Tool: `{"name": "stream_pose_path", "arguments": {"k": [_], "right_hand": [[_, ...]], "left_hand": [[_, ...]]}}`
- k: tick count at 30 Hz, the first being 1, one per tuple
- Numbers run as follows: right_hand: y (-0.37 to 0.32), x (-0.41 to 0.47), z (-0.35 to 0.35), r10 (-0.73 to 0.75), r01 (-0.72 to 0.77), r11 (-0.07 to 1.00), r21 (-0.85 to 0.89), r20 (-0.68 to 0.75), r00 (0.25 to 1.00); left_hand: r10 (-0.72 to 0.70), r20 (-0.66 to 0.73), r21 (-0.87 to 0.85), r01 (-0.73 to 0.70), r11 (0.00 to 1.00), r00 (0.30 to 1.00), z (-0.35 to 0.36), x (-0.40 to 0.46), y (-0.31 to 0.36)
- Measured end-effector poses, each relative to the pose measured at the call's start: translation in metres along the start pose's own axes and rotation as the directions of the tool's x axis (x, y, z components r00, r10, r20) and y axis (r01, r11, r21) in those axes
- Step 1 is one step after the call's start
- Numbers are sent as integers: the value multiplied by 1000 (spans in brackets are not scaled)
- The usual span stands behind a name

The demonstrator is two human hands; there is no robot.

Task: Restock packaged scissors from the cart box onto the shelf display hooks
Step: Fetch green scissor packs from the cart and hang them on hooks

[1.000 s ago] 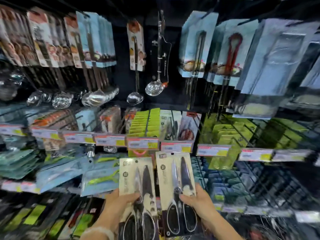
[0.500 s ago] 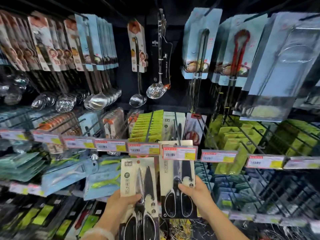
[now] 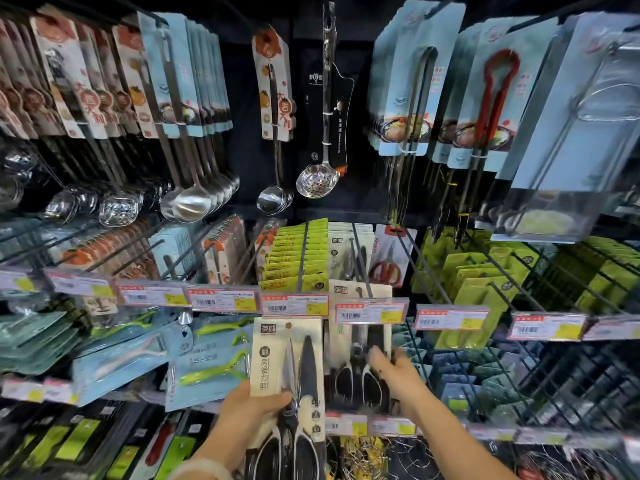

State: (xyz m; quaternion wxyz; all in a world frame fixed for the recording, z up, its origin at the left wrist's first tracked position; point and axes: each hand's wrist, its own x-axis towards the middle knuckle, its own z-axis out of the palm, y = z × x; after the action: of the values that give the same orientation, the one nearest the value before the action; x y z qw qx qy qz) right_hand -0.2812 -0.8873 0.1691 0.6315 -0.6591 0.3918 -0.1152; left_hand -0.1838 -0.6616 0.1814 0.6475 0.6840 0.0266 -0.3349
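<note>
Since a second earlier, the right hand (image 3: 393,370) had lifted its scissors pack (image 3: 360,344) up onto a display hook (image 3: 362,268), so the card's top now sat behind a red-and-white price tag (image 3: 370,310). That hand looked motion-blurred, fingers spread against the pack's lower right side; whether it gripped could not be told. The left hand (image 3: 252,410) was closed around the lower left edge of a second scissors pack (image 3: 289,379), thumb across the front, holding it upright below the price rail. More cream scissors cards (image 3: 341,252) hung further back on the same hook, beside green packs (image 3: 296,254). Ladles (image 3: 194,202) hung on the row above.
</note>
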Motion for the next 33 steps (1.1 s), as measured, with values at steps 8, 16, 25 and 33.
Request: {"name": "stream_pose_path", "arguments": {"k": [8,16,25,33], "right_hand": [[14,-31,17,79,-60,995,-76,274,958],[10,-54,0,-182,181,983,21,148,972],[-23,-42,-7,-254,251,966,55,63,965],[-7,-32,-8,-195,194,981,15,55,979]], "left_hand": [[-8,111,85,-2,996,994,28,-1,-7],[-9,226,108,-16,994,974,57,10,-5],[151,173,106,-171,980,973,84,17,26],[83,168,100,-101,990,982,91,24,13]]}}
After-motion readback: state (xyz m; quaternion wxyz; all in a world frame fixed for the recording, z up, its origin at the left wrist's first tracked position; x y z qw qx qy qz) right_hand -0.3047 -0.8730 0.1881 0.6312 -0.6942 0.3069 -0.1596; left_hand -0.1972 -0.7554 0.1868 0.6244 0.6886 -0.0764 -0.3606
